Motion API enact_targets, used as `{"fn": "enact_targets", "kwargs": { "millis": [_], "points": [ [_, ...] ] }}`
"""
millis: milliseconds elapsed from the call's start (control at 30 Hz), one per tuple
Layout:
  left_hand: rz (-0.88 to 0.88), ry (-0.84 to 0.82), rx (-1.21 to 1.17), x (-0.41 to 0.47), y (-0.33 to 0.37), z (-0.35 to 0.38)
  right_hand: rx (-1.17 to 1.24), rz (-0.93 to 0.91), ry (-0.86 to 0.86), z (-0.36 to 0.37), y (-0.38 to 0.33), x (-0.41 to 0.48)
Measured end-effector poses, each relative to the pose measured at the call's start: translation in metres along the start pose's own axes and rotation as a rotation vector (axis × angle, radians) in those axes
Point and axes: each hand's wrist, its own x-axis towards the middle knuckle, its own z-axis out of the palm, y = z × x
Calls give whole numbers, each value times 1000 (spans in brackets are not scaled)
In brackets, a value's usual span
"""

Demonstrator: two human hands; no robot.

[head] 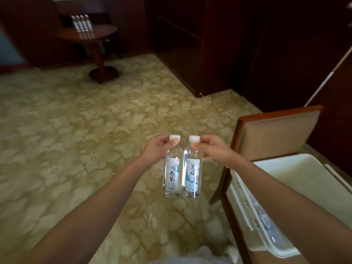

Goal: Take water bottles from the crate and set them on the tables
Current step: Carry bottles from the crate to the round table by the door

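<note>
Here each hand pinches a bottle by its neck: left hand (156, 147) holds the left bottle (172, 172), right hand (213, 148) the right bottle (192, 172), side by side over the carpet (76, 130).

Pale floral-patterned carpet (76, 130) is spreading toward dark wooden wall panels (238, 44) and a round dark wooden pedestal table (106, 31)
</note>
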Motion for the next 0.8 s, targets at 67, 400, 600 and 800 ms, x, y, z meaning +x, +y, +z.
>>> {"fn": "enact_targets", "kwargs": {
  "millis": [67,400,600,800],
  "points": [
    [-12,51,-6,-14,0,-33,-20,-36,-32,27,-20,6],
    [-10,305,-56,-46,-14,-163,-40,-141,-265,127,-108,64],
    [-10,389,-118,-20,-16,-217,7,-149,-346,161,-142,131],
    [-34,444,-90,49,-24,-275,-25,-182,-417,181,-180,227]
  ]
}}
